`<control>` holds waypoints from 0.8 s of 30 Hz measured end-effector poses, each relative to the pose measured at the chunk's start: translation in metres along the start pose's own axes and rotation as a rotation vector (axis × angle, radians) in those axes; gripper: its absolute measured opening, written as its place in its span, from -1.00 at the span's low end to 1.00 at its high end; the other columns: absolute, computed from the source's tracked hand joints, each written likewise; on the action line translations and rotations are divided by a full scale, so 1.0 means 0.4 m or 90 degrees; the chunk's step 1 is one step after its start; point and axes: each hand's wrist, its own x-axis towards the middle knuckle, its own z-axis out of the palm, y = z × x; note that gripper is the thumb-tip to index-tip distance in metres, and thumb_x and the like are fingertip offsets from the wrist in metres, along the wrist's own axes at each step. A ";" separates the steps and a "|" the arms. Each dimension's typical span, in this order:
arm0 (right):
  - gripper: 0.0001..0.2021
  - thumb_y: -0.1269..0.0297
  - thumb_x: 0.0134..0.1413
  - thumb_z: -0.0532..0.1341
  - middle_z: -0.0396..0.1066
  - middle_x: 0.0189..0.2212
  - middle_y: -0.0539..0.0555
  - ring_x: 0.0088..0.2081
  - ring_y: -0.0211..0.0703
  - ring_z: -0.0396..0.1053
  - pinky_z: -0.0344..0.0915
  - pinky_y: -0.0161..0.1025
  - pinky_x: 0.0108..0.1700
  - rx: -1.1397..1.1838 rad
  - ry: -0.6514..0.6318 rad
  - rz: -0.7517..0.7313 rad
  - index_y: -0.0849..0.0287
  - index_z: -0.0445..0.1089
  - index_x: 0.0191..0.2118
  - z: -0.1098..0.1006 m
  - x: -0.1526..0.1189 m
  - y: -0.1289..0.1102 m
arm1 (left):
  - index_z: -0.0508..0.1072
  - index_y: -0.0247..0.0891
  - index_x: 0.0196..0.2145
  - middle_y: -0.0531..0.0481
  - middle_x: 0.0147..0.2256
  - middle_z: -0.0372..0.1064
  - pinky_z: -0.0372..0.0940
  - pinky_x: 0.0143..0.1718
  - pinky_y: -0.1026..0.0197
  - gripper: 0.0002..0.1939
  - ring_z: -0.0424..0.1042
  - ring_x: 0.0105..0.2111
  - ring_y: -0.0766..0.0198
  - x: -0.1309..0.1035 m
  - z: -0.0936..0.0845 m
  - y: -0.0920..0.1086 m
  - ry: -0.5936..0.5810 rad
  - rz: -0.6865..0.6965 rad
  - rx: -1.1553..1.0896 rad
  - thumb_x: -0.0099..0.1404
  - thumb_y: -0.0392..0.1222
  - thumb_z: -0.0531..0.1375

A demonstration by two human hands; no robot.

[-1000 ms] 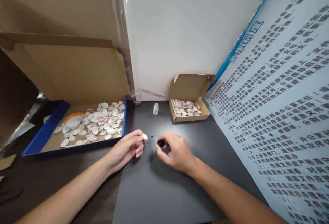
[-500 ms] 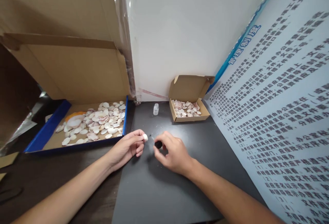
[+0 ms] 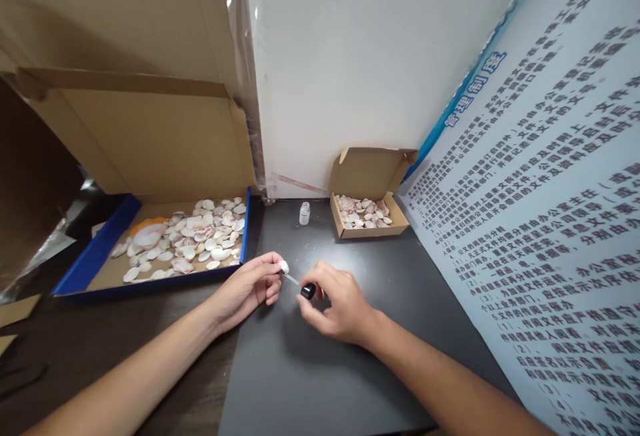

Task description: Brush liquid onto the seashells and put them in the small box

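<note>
Left hand [image 3: 247, 287] at the centre of the view, fingers pinched narrow around a small white shell [image 3: 284, 267] held at the fingertips just above the dark counter [image 3: 320, 383]. Right hand [image 3: 340, 303] just beside it at 3 o'clock, fingers closed on a black-capped brush [image 3: 309, 291], its thin pale stem reaching toward 10 o'clock with the tip touching the shell. Toward 12 o'clock from the hands, near the white wall, a small clear bottle [image 3: 305, 213] upright on the counter. Just beside the bottle at 3 o'clock, a small open cardboard box [image 3: 370, 173] with pinkish-white shells inside. At 10 o'clock from the left hand, a blue-edged tray [image 3: 95, 259] spread with many more shells [image 3: 195, 239], a large cardboard flap standing behind it. Along the right side, a slanted board [image 3: 540, 223] printed with lines of dark characters.
</note>
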 end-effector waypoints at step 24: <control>-0.93 0.29 0.07 0.18 0.28 -0.57 -0.07 -0.58 -0.32 0.21 0.14 -0.38 -0.48 0.039 0.005 0.047 0.16 0.29 -0.34 -0.006 -0.003 0.001 | 0.30 -0.28 -0.37 0.14 -0.60 0.13 0.06 -0.60 0.37 -0.87 0.10 -0.63 0.46 0.001 -0.002 -0.004 -0.005 0.007 0.009 0.21 -0.21 0.21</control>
